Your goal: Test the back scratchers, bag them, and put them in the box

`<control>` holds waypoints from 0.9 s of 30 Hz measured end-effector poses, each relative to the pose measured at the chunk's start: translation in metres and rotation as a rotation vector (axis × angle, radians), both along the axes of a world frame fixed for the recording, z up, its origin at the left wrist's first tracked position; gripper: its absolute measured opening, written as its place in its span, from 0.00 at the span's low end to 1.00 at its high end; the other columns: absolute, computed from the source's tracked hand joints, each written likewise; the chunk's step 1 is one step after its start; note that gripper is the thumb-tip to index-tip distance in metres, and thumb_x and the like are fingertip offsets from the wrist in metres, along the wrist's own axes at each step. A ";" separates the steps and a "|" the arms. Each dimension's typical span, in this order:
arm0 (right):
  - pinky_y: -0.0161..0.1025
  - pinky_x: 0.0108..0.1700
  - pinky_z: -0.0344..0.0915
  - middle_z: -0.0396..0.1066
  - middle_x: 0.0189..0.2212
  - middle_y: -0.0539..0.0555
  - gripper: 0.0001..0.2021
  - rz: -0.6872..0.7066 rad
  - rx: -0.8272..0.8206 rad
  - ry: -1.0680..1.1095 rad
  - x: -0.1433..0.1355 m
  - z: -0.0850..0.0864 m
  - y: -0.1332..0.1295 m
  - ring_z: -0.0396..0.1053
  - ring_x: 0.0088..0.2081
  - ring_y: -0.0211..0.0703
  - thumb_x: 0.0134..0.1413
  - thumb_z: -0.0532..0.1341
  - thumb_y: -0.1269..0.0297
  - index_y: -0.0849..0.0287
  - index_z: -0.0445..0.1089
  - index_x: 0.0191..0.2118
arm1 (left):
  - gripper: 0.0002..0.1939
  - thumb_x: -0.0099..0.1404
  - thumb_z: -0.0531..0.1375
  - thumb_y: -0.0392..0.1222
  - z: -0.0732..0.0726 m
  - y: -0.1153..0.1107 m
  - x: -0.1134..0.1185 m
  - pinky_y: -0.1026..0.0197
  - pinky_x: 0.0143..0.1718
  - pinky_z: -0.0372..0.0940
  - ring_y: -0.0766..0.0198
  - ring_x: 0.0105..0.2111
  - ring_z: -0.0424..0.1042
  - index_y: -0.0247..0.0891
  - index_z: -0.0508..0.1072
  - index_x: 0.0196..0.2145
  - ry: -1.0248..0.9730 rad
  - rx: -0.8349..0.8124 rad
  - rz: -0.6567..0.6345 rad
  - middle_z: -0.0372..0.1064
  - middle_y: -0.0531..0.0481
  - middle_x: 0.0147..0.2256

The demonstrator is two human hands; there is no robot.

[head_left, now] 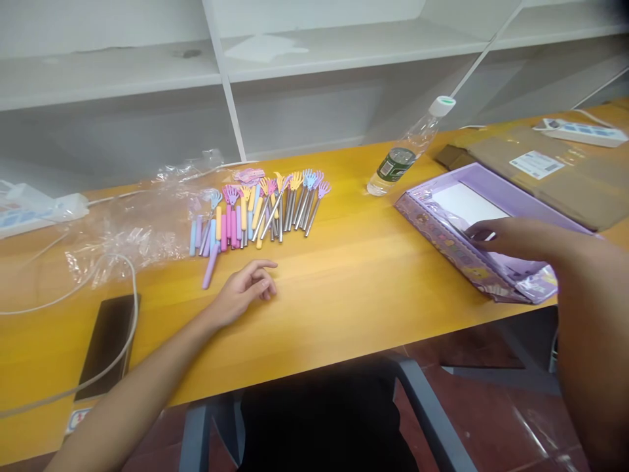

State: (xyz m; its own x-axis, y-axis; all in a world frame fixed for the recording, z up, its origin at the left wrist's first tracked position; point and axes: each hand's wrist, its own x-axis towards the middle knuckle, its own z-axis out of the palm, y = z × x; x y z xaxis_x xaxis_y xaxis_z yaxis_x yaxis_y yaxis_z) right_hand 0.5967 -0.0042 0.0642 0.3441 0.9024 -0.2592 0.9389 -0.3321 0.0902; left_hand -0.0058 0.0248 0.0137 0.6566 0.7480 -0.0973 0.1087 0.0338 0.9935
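My left hand point(248, 288) rests on the yellow table with its fingers loosely curled and apart, holding nothing. Just beyond it lies a row of small hand-shaped scratchers point(270, 203) with metal rods and pink, yellow, blue and purple handles. One purple handle point(211, 267) sticks out nearest my left hand. On the right, my right hand point(501, 237) reaches into an open purple box point(521, 187) with printed sides. Its fingers are bent near clear plastic at the box's front wall; what they hold, if anything, is hidden. A white panel point(466, 203) shows inside the box.
A water bottle point(398, 160) stands tilted-looking behind the box. Clear plastic bags point(132, 229) lie left of the scratchers. A dark phone point(108, 341) with a white cable across it is at the left. Flattened cardboard point(570, 183) and power strips point(584, 133) lie at the back.
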 end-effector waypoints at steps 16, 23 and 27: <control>0.39 0.47 0.66 0.82 0.45 0.61 0.14 0.349 0.377 0.370 -0.258 0.014 0.078 0.78 0.44 0.49 0.71 0.56 0.64 0.62 0.78 0.49 | 0.20 0.78 0.59 0.53 -0.005 0.000 0.000 0.58 0.40 0.70 0.63 0.34 0.75 0.37 0.70 0.58 -0.014 0.050 0.063 0.76 0.49 0.35; 0.42 0.46 0.65 0.80 0.44 0.74 0.27 0.158 0.265 0.297 -0.287 -0.039 0.138 0.78 0.49 0.60 0.77 0.49 0.53 0.67 0.80 0.44 | 0.15 0.75 0.61 0.51 -0.005 0.012 -0.004 0.60 0.37 0.68 0.64 0.31 0.74 0.36 0.74 0.49 0.000 0.081 0.211 0.75 0.51 0.31; 0.43 0.45 0.64 0.81 0.40 0.72 0.27 0.112 0.287 0.297 -0.282 -0.043 0.140 0.79 0.48 0.61 0.77 0.49 0.51 0.65 0.80 0.41 | 0.10 0.74 0.59 0.46 -0.005 0.009 -0.003 0.60 0.38 0.69 0.63 0.32 0.75 0.37 0.75 0.44 0.082 0.112 0.195 0.76 0.51 0.31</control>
State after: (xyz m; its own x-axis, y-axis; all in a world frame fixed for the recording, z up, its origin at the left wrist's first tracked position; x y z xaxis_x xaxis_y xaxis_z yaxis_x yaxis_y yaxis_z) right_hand 0.3151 0.1361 0.0217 0.1886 0.9799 -0.0650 0.9417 -0.1992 -0.2712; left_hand -0.0086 0.0338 0.0087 0.4923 0.8687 -0.0540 0.1913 -0.0475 0.9804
